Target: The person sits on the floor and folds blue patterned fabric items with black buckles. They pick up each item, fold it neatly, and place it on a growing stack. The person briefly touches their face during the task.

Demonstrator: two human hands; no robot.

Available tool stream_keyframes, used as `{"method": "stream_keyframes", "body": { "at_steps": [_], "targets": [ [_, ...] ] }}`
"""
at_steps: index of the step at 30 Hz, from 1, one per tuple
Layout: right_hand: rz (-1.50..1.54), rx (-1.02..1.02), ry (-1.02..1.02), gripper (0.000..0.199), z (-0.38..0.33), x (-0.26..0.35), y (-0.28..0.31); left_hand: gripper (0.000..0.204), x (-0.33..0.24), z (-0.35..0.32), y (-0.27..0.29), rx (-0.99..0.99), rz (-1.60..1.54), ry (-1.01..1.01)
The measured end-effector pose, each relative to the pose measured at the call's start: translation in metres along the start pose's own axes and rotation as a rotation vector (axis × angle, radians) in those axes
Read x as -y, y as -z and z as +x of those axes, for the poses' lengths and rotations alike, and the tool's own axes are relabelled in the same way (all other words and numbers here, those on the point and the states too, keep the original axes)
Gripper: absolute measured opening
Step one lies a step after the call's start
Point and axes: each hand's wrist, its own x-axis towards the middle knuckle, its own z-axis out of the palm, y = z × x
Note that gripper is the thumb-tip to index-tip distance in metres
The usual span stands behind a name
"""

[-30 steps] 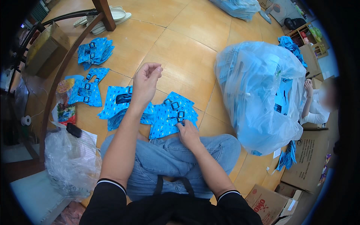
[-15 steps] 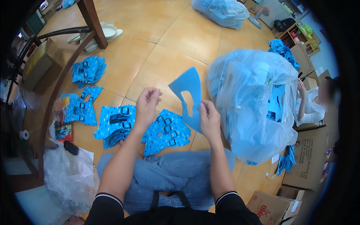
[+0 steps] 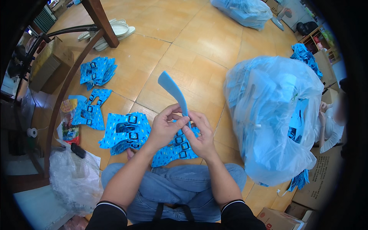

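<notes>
A plain blue sheet piece (image 3: pixel 174 89), curved and seen nearly edge-on, rises from between my hands. My left hand (image 3: pixel 166 125) pinches its lower part with thumb and fingers, and my right hand (image 3: pixel 201 133) grips it from the other side. The hands almost meet, and the piece's lower end is hidden behind the fingers. Below them on the floor lies a fanned pile of patterned blue fabric pieces with black buckles (image 3: pixel 170 155), partly covered by my hands. To its left sits a thicker stack of the same kind (image 3: pixel 115 141).
Farther left lie two more patterned piles (image 3: pixel 89 119) (image 3: pixel 99 73). A large clear plastic bag of blue pieces (image 3: pixel 253 126) stands at right, beside another person (image 3: pixel 332 124). Crumpled clear plastic (image 3: pixel 71 178), a wooden chair leg (image 3: pixel 101 23) and cardboard boxes (image 3: pixel 281 218) are around.
My left hand has come across to the right and taken hold of the blue piece. The piece has turned from facing me to nearly edge-on. My right hand has shifted slightly left.
</notes>
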Motion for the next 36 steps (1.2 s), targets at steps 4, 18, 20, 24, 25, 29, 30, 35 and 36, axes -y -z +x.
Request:
{"method": "stream_keyframes", "body": {
  "at_steps": [4, 18, 20, 24, 25, 29, 30, 35, 36],
  "targets": [
    [-0.066, 0.017, 0.051, 0.040, 0.000, -0.002, 0.004, 0.041, -0.005, -0.001, -0.002, -0.034, -0.010, 0.057],
    [0.360, -0.035, -0.437, 0.049, 0.000, -0.017, 0.015, 0.038, -0.013, 0.005, 0.006, -0.269, -0.193, -0.053],
    [0.403, 0.032, -0.437, 0.053, 0.000, -0.016, 0.014, 0.038, -0.013, 0.005, 0.006, -0.285, -0.224, -0.045],
    [0.596, 0.089, -0.548, 0.058, 0.000, -0.014, 0.015, 0.041, -0.016, 0.003, 0.008, -0.235, -0.233, -0.033],
    [0.636, 0.075, -0.561, 0.055, 0.001, -0.014, 0.015, 0.043, -0.016, 0.001, 0.009, -0.212, -0.263, -0.026],
    [0.735, -0.033, -0.597, 0.039, 0.001, -0.016, 0.014, 0.050, -0.015, -0.002, 0.009, -0.102, -0.312, 0.064],
    [0.731, -0.067, -0.590, 0.035, 0.001, -0.018, 0.013, 0.050, -0.014, -0.002, 0.008, -0.080, -0.273, 0.090],
    [0.337, -0.246, -0.225, 0.017, 0.001, -0.022, 0.014, 0.060, -0.015, 0.007, 0.015, -0.354, -0.240, 0.041],
    [0.150, -0.241, -0.143, 0.016, 0.001, -0.022, 0.018, 0.069, -0.017, 0.009, 0.020, -0.388, -0.267, 0.001]
  ]
}}
